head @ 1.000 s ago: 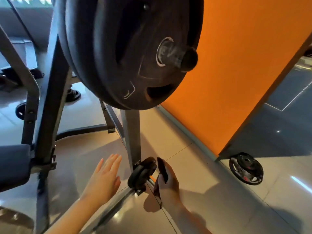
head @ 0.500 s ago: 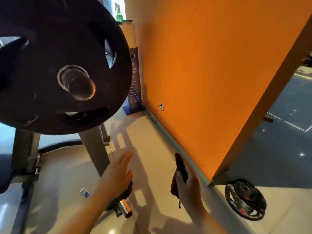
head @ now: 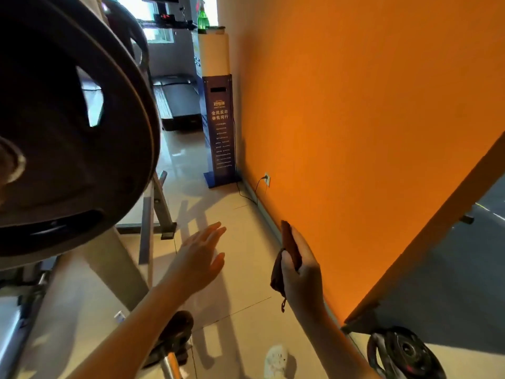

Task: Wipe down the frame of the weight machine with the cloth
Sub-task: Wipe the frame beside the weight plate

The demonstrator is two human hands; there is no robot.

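Here, seen from above through a head-worn camera, a person's two bare forearms reach forward over a pale tiled floor [head: 232,214] in a gym. The left hand [head: 200,255] is held flat in the air with fingers straight and together, palm down, holding nothing and touching nothing. The right hand [head: 303,272] grips a dark brown cloth [head: 289,247], its thumb laid across the fabric, part of which hangs below the palm with a small loop dangling. The cloth is in the air near an orange wall [head: 355,132], well apart from the weight machine's grey frame [head: 120,272], which slants down at the left. A large black weight plate [head: 68,160] fills the upper left, blurred and close to the camera. Small dark plates [head: 177,332] sit on a low metal peg beneath the left forearm. Another stack of plates [head: 407,354] lies on the floor at the lower right. A tall blue sign stand [head: 220,132] stands against the wall, with a treadmill [head: 177,102] beyond it.
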